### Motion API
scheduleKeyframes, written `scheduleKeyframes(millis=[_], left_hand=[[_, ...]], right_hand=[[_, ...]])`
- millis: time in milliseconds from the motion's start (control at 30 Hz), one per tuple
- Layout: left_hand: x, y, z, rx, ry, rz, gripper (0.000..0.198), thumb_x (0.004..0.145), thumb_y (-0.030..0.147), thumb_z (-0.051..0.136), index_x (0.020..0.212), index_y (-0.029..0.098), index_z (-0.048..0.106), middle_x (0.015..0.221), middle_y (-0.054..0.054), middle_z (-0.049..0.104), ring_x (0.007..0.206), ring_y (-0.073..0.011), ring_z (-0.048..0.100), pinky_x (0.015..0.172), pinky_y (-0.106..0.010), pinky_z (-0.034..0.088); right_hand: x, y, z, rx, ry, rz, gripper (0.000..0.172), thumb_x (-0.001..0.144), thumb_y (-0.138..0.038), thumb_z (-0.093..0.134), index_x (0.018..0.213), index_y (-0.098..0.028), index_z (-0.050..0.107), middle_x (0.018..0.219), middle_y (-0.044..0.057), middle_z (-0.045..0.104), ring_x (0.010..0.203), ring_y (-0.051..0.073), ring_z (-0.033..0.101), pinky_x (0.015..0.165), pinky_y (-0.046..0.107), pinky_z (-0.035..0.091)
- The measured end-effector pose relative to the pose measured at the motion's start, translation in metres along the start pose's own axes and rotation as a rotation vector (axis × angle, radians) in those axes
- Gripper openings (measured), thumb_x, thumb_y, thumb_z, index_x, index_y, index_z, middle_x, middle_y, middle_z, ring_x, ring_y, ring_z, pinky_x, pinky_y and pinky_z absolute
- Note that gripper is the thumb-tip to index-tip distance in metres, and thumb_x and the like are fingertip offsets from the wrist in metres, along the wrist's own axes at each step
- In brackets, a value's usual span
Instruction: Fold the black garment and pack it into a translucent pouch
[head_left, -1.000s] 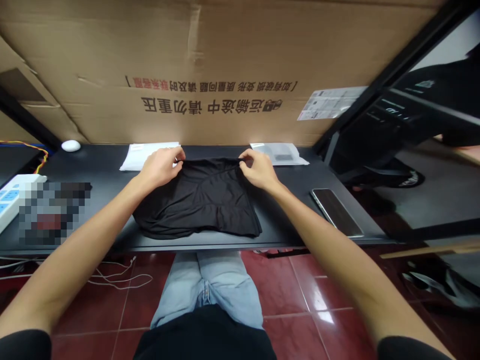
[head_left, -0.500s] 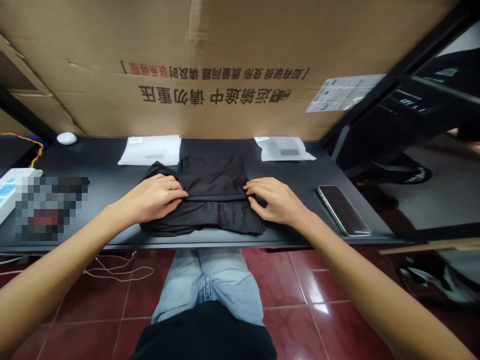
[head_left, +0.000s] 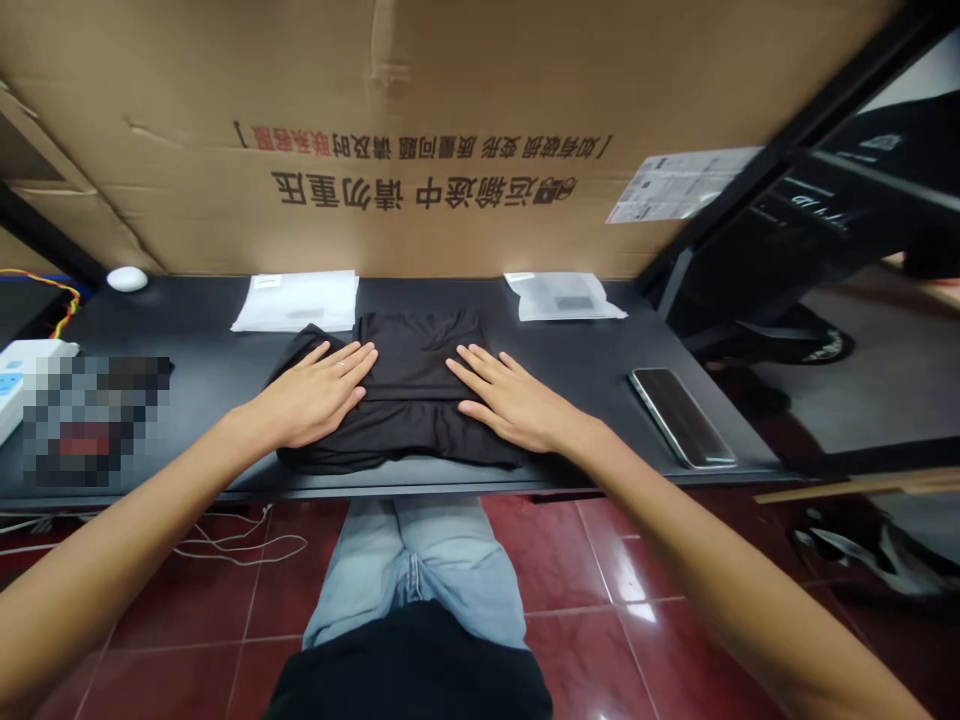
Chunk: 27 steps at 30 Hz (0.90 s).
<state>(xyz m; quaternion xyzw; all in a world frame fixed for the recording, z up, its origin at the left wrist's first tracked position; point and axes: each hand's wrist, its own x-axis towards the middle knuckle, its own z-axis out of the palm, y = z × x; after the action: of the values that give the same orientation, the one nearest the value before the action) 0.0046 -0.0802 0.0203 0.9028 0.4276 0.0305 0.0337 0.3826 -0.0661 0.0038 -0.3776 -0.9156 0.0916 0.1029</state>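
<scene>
A black garment [head_left: 409,425], partly folded, lies on the dark tabletop in front of me; its exact kind does not show. My left hand [head_left: 319,393] rests flat on its left part, fingers stretched out and a ring on one of them. On the right part, my right hand [head_left: 506,397] lies palm down with fingers spread. A fold line runs across the cloth between the two hands. Some of the fabric is hidden beneath my palms.
Behind the cloth lie a white pouch [head_left: 296,301] and a translucent pouch [head_left: 566,296], before a large cardboard box [head_left: 450,80]. A phone [head_left: 681,418] is at the right. At the left are a white power strip [head_left: 34,360], a blurred-out item [head_left: 97,420] and a white rounded object [head_left: 127,279].
Both hands have gone from gripping the cloth's fold at its sides to lying flat on it with fingers extended. The right hand has shifted left onto the fabric.
</scene>
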Motion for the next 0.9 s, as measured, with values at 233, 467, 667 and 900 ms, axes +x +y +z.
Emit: scheduleKeyframes(millis=[233, 467, 667, 900], left_hand=[[-0.009, 0.002, -0.011, -0.049, 0.037, -0.030, 0.068, 0.117, 0.047, 0.032, 0.179, 0.019, 0.038, 0.187, -0.010, 0.033, 0.175, -0.0308, 0.029, 0.144, -0.056, 0.023], [-0.065, 0.011, -0.028, -0.173, 0.103, 0.118, 0.064, 0.105, 0.055, 0.069, 0.164, 0.033, 0.058, 0.168, -0.007, 0.062, 0.157, -0.0312, 0.056, 0.135, -0.051, 0.047], [-0.100, -0.007, -0.009, -0.286, 0.112, 0.091, 0.031, 0.107, 0.037, 0.068, 0.136, 0.031, 0.075, 0.156, -0.006, 0.072, 0.140, -0.0262, 0.071, 0.122, -0.044, 0.058], [-0.103, -0.021, -0.014, -0.409, 0.136, -0.012, 0.016, 0.105, 0.042, 0.071, 0.110, 0.028, 0.079, 0.139, -0.005, 0.081, 0.121, -0.0242, 0.080, 0.102, -0.035, 0.065]], right_hand=[[-0.016, 0.008, -0.015, 0.043, 0.031, -0.040, 0.065, 0.114, -0.054, 0.058, 0.175, -0.037, 0.043, 0.184, 0.010, 0.040, 0.171, 0.038, 0.037, 0.138, 0.074, 0.031], [-0.049, -0.003, -0.042, 0.165, 0.049, -0.291, 0.056, 0.094, -0.061, 0.088, 0.141, -0.035, 0.075, 0.155, 0.010, 0.073, 0.155, 0.038, 0.061, 0.128, 0.063, 0.055], [-0.068, -0.011, -0.038, 0.151, -0.045, -0.226, 0.017, 0.106, -0.040, 0.075, 0.109, -0.024, 0.078, 0.156, 0.014, 0.072, 0.153, 0.036, 0.063, 0.124, 0.057, 0.057], [-0.065, -0.013, -0.045, 0.166, -0.035, -0.150, 0.017, 0.110, -0.040, 0.066, 0.108, -0.026, 0.075, 0.147, 0.012, 0.078, 0.144, 0.033, 0.071, 0.112, 0.049, 0.065]])
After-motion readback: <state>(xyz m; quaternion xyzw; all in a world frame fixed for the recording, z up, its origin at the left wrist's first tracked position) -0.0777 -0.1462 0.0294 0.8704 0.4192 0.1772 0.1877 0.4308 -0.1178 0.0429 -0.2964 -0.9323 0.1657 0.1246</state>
